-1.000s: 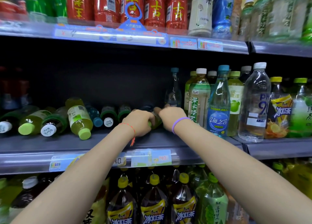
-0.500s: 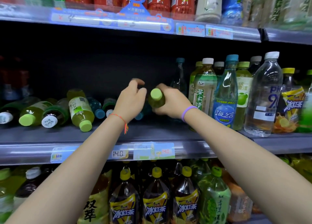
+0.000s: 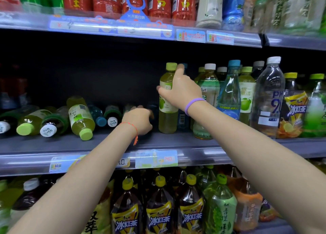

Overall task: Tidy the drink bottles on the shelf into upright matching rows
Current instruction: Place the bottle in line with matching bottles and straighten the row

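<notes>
Shop, drinks aisle of a convenience store or supermarket; tiered grey shelf units packed with bottled drinks; price tags in clear strips along shelf edges, one with a red digital price; blue promo sign clipped to top shelf; red bottles in matching rows above; large tea bottles below.

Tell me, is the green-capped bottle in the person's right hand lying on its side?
No, the green-capped bottle stands upright on the shelf, gripped by the right hand.
</notes>
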Available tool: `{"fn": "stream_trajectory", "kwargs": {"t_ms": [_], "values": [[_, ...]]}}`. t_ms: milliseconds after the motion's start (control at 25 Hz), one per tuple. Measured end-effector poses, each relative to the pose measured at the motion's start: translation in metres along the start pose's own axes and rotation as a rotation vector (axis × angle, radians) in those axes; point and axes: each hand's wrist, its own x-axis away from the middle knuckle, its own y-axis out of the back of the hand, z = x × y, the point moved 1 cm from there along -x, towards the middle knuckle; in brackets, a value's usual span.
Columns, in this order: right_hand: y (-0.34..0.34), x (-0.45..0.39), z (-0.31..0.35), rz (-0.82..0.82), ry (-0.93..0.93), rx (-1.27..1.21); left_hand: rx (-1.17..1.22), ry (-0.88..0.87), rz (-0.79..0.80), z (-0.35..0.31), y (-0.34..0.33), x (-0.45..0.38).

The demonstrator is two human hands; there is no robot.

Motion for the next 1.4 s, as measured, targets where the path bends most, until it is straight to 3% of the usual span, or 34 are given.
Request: {"fn": "stream_trajectory", "kwargs": {"t_ms": [120,400,560,600,680,760,800,880,960,1080,1160,1280,1400], "values": [[0.004,-0.006,-0.002,-0.027,-0.038,0.116,-0.189,0.031,-0.082,0.000,-0.002,0.004],[-0.010,-0.003,0.002,-0.059,-0.057,0.326,-0.222,-0.022,-0.072,-0.002,-0.004,0.003],[-0.011,0.015,0.009,-0.352,0.268,0.595,-0.041,-0.039,-0.119,-0.001,0.002,0.011],[-0.009,0.019,0.012,-0.353,0.352,0.586,0.019,-0.029,-0.164,0.000,0.007,0.014],[-0.012,0.023,0.017,-0.125,0.382,0.388,0.162,-0.003,-0.306,-0.001,0.020,0.019],[-0.023,0.024,0.017,0.231,0.268,0.080,0.273,0.026,-0.505,-0.003,0.033,0.023],[-0.027,0.025,0.017,0.333,0.228,-0.036,0.316,0.034,-0.605,-0.003,0.040,0.025],[-0.035,0.028,0.018,0.371,0.188,-0.166,0.431,-0.003,-0.787,0.000,0.050,0.029],[-0.040,0.029,0.023,0.304,0.161,-0.268,0.550,-0.134,-0.944,0.002,0.059,0.033],[-0.041,0.029,0.029,0.228,0.100,-0.440,0.718,-0.249,-1.057,0.004,0.069,0.034],[-0.041,0.027,0.034,0.199,0.060,-0.414,0.829,-0.180,-1.006,0.012,0.073,0.030],[-0.046,0.020,0.042,0.166,-0.069,-0.312,0.536,0.029,-0.667,0.038,0.056,0.015],[-0.055,0.012,0.046,0.187,-0.187,-0.282,0.392,0.052,-0.384,0.052,0.030,0.015]]}}
